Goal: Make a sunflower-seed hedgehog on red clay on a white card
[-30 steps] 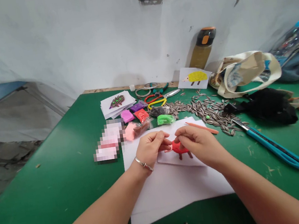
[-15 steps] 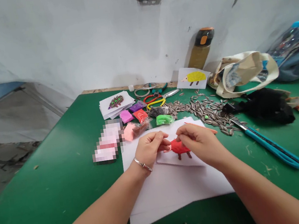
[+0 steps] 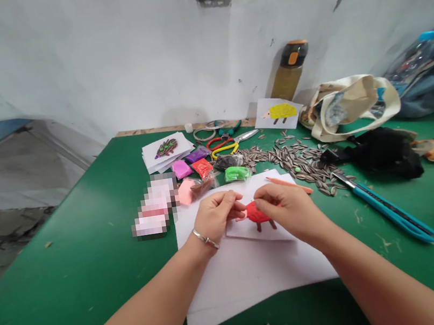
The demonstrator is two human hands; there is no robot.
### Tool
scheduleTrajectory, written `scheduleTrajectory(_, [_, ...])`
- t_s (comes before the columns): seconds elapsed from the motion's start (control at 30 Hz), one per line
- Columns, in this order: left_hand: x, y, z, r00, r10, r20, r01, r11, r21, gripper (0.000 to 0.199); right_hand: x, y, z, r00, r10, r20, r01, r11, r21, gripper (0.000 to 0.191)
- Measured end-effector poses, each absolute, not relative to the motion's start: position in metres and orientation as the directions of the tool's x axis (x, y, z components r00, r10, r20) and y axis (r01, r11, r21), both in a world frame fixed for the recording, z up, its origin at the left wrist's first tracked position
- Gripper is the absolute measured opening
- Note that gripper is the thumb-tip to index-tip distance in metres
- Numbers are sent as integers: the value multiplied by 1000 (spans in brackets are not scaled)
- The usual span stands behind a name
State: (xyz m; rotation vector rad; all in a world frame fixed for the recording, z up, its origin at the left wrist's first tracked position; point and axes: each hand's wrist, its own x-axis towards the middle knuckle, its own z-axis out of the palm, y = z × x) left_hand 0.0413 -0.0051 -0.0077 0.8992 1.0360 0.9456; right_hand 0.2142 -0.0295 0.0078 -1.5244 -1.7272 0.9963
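Well, the left hand [image 3: 219,217] and the right hand [image 3: 289,211] are both curled, their fingertips pinching a lump of red modelling clay [image 3: 256,212] that sits on a white card [image 3: 243,229] above two drawn brown legs. That card lies on a larger stack of white paper [image 3: 234,279] on a green bench [image 3: 92,257]. A thin orange pencil [image 3: 290,185] lies just past the right hand, beside a spill of sunflower seeds [image 3: 294,162]. Bags of coloured clay, including a green bag [image 3: 237,173], sit beyond the hands, and teal-handled scissors [image 3: 392,218] lie off to the right.
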Motion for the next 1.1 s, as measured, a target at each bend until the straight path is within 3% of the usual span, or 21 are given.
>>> scheduleTrajectory(0.3, [41, -5, -8, 226, 935, -274, -184, 317, 930, 38, 214, -28, 1, -74, 997, 28, 546, 64, -835, 19])
scheduleTrajectory(0.43, [41, -5, -9, 227, 931, -285, -188, 329, 926, 39, 214, -29, 5, -131, 991, -3, 579, 74, -812, 31])
scheduleTrajectory(0.67, [41, -4, -10, 226, 929, -293, -178, 335, 925, 38, 212, -32, 4, -183, 983, -4, 553, 100, -827, 15])
scheduleTrajectory(0.9, [41, -5, -9, 218, 928, -302, -193, 344, 919, 37, 213, -29, 0, -103, 995, -3, 539, 54, -841, 21])
scheduleTrajectory(1.1, [42, -4, -9, 221, 927, -303, -207, 348, 914, 37, 214, -30, 3, -163, 986, -43, 532, 51, -845, 24])
